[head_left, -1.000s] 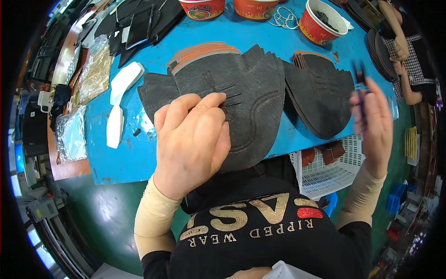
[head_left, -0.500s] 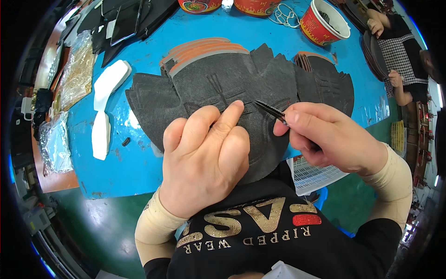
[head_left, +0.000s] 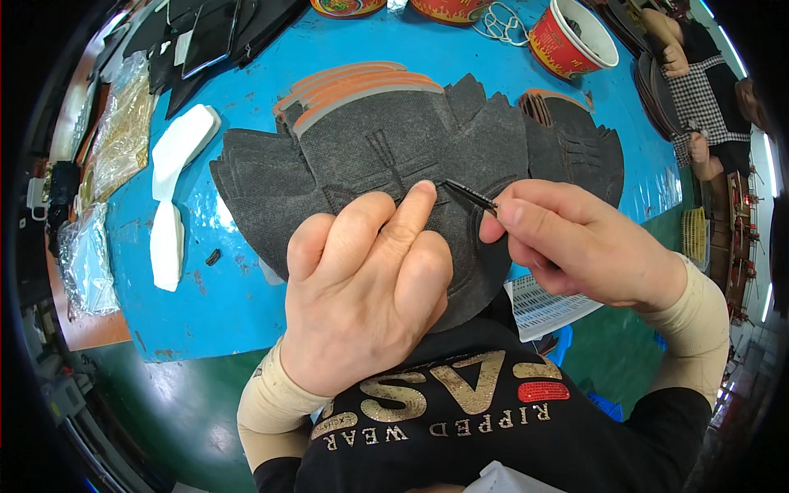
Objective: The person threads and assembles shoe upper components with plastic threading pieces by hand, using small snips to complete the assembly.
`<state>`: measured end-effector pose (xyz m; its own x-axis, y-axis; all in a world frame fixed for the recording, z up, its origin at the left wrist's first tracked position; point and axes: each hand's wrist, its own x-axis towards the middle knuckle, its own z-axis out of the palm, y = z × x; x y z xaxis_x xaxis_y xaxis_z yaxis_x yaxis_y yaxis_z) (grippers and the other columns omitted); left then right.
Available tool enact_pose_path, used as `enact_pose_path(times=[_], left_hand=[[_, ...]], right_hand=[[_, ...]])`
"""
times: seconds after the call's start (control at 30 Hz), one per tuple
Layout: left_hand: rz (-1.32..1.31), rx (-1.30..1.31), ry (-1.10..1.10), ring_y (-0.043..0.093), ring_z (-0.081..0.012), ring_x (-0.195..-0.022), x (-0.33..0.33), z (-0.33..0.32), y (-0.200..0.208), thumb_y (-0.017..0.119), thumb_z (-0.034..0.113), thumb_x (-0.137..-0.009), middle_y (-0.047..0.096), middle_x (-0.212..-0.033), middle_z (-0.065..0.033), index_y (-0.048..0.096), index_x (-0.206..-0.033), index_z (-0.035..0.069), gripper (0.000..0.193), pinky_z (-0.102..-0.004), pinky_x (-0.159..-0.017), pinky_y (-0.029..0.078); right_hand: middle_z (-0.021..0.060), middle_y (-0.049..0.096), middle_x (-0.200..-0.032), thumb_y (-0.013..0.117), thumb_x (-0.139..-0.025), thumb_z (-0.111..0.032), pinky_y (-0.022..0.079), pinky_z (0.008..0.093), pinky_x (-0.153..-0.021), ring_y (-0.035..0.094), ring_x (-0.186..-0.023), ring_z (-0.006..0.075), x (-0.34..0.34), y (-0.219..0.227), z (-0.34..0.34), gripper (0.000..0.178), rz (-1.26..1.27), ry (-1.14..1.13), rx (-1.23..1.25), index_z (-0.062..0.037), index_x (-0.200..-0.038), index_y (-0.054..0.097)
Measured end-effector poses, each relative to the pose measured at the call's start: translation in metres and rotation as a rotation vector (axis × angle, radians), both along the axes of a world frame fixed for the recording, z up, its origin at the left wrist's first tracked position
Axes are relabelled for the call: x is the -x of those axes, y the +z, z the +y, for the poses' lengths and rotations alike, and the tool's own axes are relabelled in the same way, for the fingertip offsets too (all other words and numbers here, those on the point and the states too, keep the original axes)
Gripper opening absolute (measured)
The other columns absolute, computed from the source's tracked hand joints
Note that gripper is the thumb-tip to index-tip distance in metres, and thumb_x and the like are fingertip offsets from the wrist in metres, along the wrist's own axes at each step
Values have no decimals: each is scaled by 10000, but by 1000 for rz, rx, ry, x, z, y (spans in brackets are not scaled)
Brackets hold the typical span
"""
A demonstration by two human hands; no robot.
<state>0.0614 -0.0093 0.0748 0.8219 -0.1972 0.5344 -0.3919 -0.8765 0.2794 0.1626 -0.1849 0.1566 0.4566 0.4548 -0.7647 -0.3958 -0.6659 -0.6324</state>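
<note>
My right hand (head_left: 567,238) is closed around black pointed tweezers (head_left: 470,195), whose tip reaches the surface of a dark grey cut piece (head_left: 353,152). My left hand (head_left: 366,287) lies over the same piece. Its index finger is stretched out with the tip beside the tweezers' tip, the other fingers are bent, and the thumb is hidden. The piece tops a stack of similar layers with orange-and-grey far edges. Stitched lines and loose dark threads run across it. A second such stack (head_left: 575,148) lies to the right, partly overlapped.
The blue tabletop (head_left: 246,316) carries white shaped pieces (head_left: 167,246), clear plastic bags (head_left: 123,131) and red paper tubs (head_left: 567,41) at the back. A coil of white cord (head_left: 503,25) lies between tubs. A white plastic basket (head_left: 546,304) sits below the front edge. Another person (head_left: 711,99) works at the right.
The tweezers and both hands stay at nearly the same spot on the piece; the tweezers' tips look closer together. The view has shifted slightly.
</note>
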Motion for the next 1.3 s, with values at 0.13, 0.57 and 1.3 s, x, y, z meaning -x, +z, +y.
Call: enact_pose_path(times=[0.13,0.57,1.3], left_hand=[[-4,-2,-5,571,-233,-878,0,0,0,656,52,-677,671,-1100,-101,510,-854,91,233,-350,-796,362],[-19,-7,-2,570,-226,-885,-2,0,-1,635,82,-722,677,-1088,-80,525,-839,92,161,-349,-824,353],[17,-190,-5,563,-202,-935,-6,-4,16,652,103,-679,656,-1062,-50,560,-832,82,180,-350,-844,370]], right_hand=[[37,523,-679,469,-970,-285,397,271,-525,467,-577,87,7,-9,-1,332,-262,116,-67,23,-930,587],[75,564,-681,481,-969,-279,431,316,-580,501,-628,120,10,-13,1,325,-226,80,17,24,-881,561],[155,646,-815,643,-800,-87,508,430,-620,638,-729,369,-10,-65,18,261,-1347,322,-339,-43,-1016,503]])
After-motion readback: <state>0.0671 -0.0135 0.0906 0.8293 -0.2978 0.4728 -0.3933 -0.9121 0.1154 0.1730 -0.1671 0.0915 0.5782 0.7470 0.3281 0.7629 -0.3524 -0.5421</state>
